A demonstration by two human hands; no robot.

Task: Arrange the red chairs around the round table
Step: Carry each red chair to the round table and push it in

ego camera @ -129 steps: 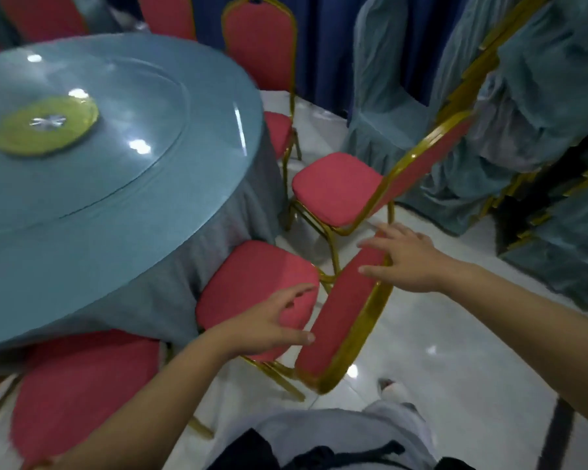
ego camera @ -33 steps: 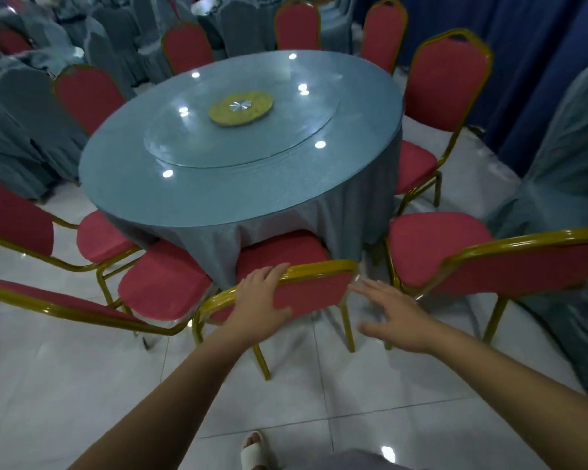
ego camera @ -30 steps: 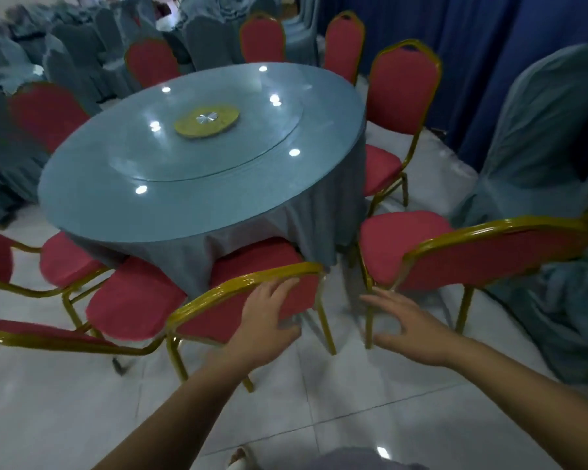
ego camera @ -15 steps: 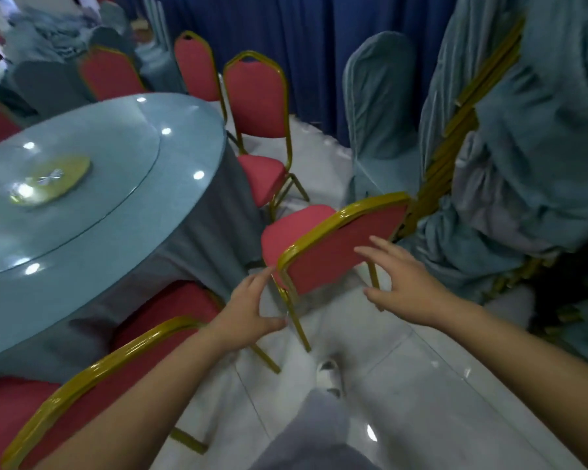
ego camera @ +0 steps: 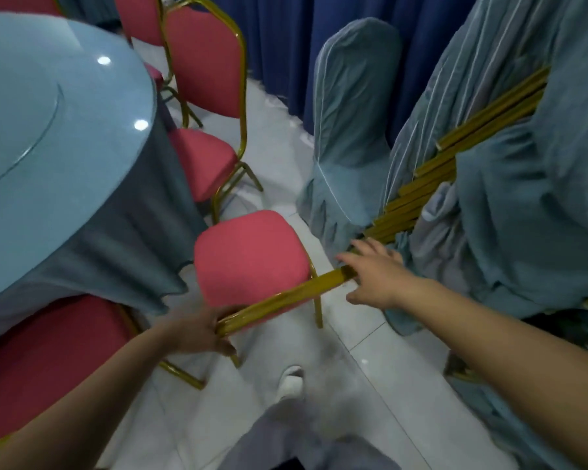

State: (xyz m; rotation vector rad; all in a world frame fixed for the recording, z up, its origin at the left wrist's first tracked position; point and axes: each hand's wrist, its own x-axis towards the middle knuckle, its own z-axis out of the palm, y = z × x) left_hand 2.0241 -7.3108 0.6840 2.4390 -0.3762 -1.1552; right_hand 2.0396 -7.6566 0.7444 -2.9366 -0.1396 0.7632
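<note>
One round table (ego camera: 48,130) under a blue-grey cloth fills the left. Five red chairs (ego camera: 202,62) with gold frames show, whole or in part: two backs cut off at the top edge, one full chair just beside the table, one seat at the lower left partly under the cloth, and a fifth, the held chair (ego camera: 252,256), whose seat stands just beside the hanging cloth. The left hand (ego camera: 194,330) is clenched round the left end of its gold top rail (ego camera: 286,295). The right hand (ego camera: 379,276) lies on the right end, fingers stretched; whether it clasps the rail, I cannot tell. Right of it stand one covered chair (ego camera: 353,113) and one stack of covered chairs (ego camera: 523,198).
</note>
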